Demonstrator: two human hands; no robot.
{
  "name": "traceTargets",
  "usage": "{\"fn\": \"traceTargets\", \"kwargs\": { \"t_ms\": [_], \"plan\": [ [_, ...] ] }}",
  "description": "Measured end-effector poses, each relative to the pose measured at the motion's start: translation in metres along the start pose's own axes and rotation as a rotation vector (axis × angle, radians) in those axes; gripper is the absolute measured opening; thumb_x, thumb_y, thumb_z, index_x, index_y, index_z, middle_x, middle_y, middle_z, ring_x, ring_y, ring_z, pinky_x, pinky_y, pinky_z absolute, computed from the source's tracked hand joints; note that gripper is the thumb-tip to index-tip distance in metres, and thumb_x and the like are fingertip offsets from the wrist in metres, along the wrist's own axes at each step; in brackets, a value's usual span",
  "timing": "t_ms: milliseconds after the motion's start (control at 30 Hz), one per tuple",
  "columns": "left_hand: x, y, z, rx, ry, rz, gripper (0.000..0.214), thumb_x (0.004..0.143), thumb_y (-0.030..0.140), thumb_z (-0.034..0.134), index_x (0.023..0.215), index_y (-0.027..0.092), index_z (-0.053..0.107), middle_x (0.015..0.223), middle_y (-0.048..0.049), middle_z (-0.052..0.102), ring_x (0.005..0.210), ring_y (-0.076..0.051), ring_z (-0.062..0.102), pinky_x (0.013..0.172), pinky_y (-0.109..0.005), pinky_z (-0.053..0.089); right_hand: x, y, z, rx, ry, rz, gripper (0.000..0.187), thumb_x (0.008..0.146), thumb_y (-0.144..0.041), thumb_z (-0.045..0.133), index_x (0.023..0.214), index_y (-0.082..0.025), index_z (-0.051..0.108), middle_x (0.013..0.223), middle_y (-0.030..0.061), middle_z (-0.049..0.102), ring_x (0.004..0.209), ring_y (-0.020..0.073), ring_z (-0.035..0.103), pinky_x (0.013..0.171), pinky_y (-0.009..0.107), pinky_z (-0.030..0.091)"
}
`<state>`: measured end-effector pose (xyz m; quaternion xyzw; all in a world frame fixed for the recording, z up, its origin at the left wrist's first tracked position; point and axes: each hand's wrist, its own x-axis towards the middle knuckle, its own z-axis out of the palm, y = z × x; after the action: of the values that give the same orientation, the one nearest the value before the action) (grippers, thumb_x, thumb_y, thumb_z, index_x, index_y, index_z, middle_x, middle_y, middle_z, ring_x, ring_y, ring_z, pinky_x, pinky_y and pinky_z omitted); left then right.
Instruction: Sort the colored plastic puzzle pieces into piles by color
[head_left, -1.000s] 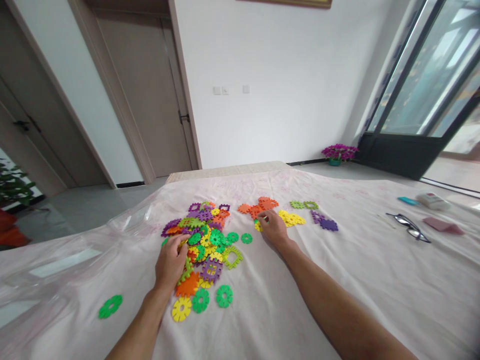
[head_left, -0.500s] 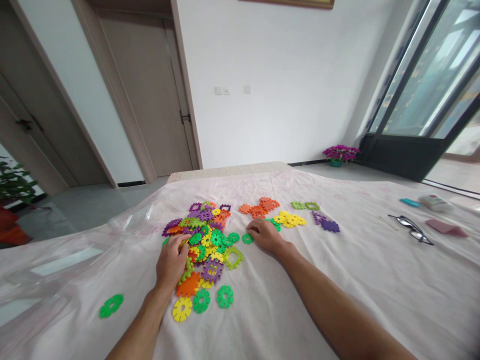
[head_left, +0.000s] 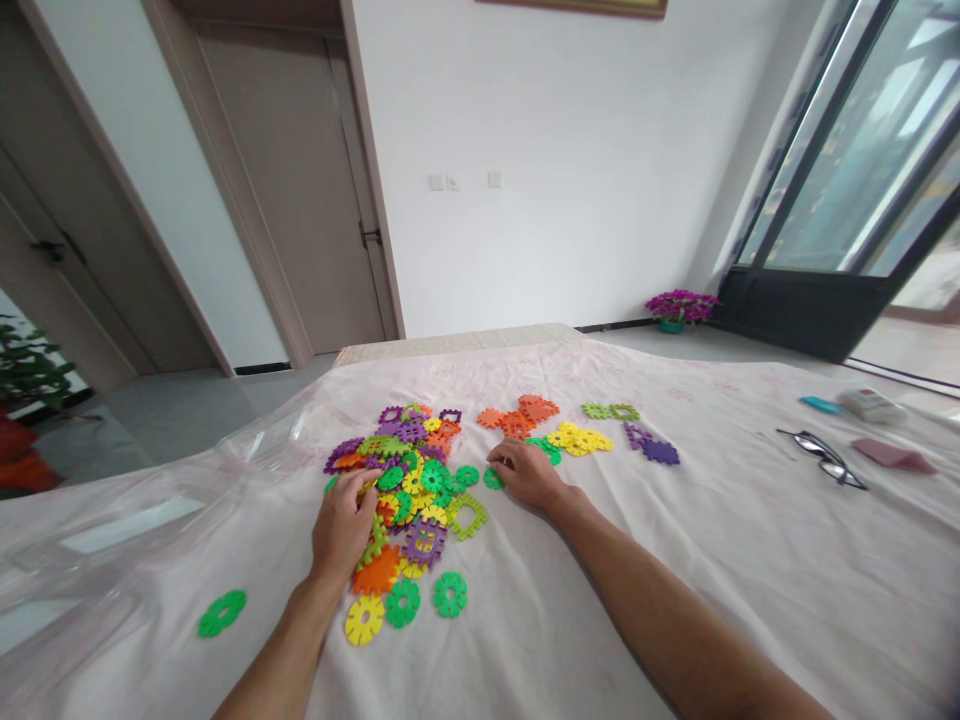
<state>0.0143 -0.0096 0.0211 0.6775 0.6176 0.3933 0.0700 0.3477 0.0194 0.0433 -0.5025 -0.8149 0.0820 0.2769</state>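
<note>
While the left hand (head_left: pixel 343 520) rests against the left side of the mixed pile (head_left: pixel 397 478) of plastic pieces, its grip cannot be told. Just right of the pile, the right hand (head_left: pixel 529 472) has curled fingers at a green disc (head_left: pixel 492 479); whether they pinch it is unclear. Farther right of the pile lie yellow pieces (head_left: pixel 581 439); orange pieces (head_left: pixel 517 424) sit off its far right.
</note>
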Motion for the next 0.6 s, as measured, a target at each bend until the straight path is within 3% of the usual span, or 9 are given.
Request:
{"fn": "traceTargets", "kwargs": {
  "t_ms": [600],
  "plan": [
    [0.0003,-0.0008,0.0,0.004,0.003,0.009,0.032,0.089,0.03,0.046,0.11,0.024,0.069,0.121,-0.0059,0.066,0.117,-0.024,0.059,0.107,-0.04,0.043,-0.0004,-0.0058,0.0001,-0.012,-0.042,0.023,0.019,0.09,-0.019,0.056,0.092,-0.022,0.074,0.094,0.0039,0.07,0.091,0.0167,0.063,0.079,0.024,0.041]
  ]
}}
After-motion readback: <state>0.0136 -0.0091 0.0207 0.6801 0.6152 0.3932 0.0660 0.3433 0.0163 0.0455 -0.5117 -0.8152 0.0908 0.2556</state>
